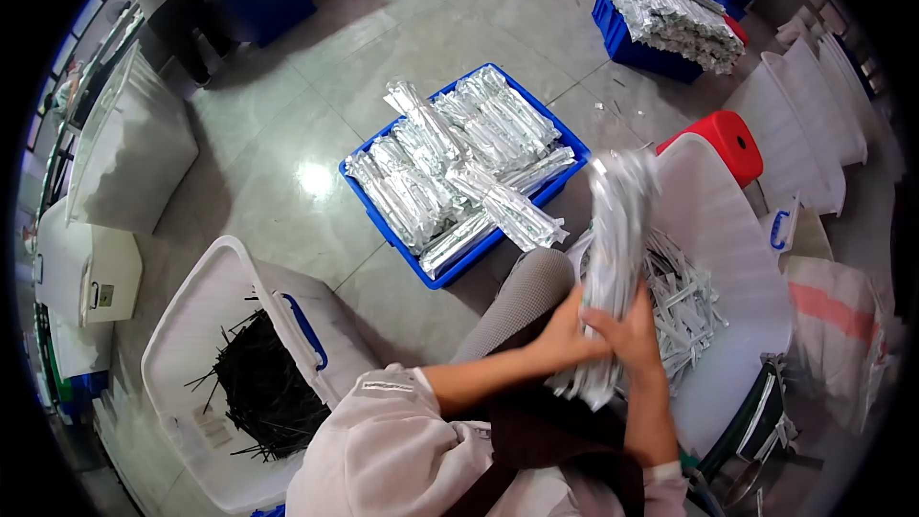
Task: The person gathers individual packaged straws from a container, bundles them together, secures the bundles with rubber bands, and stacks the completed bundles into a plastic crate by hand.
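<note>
A thick bundle of long, thin silver packets [620, 230] stands nearly upright over my lap, its top blurred by motion. My left hand [569, 333] is closed around its lower part from the left. From the right, my right hand [629, 327] also grips it, fingers wrapped across the front. Just beyond my knee sits a blue crate [383, 230] filled with rows of similar silver bundles, a few lying crosswise on top. At my right, a white bin [728, 230] contains many loose silver-white packets [682, 311], partly hidden behind my hands and the bundle.
At my left is a white bin [196, 325] of thin black sticks [266, 388]. A red container [728, 146] and a woven sack [833, 325] are on the right. Farther back stands another blue crate [632, 46] heaped with silver packets. A person [172, 10] stands at upper left.
</note>
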`<move>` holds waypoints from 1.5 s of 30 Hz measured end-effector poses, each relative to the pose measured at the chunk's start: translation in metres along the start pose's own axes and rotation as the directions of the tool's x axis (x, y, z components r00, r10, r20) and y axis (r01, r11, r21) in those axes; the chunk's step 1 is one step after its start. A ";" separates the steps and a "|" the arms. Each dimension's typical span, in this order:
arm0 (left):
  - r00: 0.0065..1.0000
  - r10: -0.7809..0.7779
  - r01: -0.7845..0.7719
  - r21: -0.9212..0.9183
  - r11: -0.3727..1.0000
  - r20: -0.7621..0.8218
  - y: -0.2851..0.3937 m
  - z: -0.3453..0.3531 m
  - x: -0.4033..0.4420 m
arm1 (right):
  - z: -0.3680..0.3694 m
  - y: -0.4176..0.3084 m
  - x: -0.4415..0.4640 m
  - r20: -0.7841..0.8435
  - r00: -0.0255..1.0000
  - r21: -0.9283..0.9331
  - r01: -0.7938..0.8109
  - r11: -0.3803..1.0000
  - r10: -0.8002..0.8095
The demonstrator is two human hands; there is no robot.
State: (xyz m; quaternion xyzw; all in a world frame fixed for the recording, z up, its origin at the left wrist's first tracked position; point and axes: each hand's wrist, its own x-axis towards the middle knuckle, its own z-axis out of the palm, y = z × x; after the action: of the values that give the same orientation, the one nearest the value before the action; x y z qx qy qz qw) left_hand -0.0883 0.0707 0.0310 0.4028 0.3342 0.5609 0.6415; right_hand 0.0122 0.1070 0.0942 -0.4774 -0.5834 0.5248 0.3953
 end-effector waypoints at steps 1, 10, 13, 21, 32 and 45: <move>0.997 0.000 -0.005 -0.064 0.998 -0.082 0.004 -0.008 0.023 | 0.004 -0.010 0.029 0.088 0.994 -0.167 0.073 0.983 -0.059; 0.497 0.696 0.417 0.846 0.333 -0.519 -0.046 -0.262 0.073 | 0.054 0.061 0.250 0.169 0.986 -0.782 0.134 0.608 0.001; 0.331 0.649 0.789 0.578 0.208 -0.685 -0.089 -0.354 0.038 | 0.076 0.128 0.279 0.246 0.969 -0.886 0.215 0.411 0.024; 0.072 0.018 0.878 0.072 0.473 -0.997 -0.116 -0.395 0.011 | 0.094 0.238 0.255 0.205 0.839 -0.895 -0.047 0.443 0.504; 0.020 0.190 0.719 0.146 0.679 -0.982 -0.122 -0.395 0.020 | 0.048 0.318 0.307 -0.554 0.710 -0.417 -0.688 0.593 0.435; 0.028 0.286 0.813 0.188 0.551 -0.958 -0.122 -0.406 0.022 | 0.002 0.408 0.331 -0.572 0.727 0.220 -0.310 0.925 0.379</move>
State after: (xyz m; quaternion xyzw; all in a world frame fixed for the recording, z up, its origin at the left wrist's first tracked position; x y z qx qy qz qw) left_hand -0.3872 0.1444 -0.2611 0.0569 0.9427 0.3089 0.1127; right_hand -0.0084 0.4255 -0.3227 -0.6972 -0.2978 0.4397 0.4816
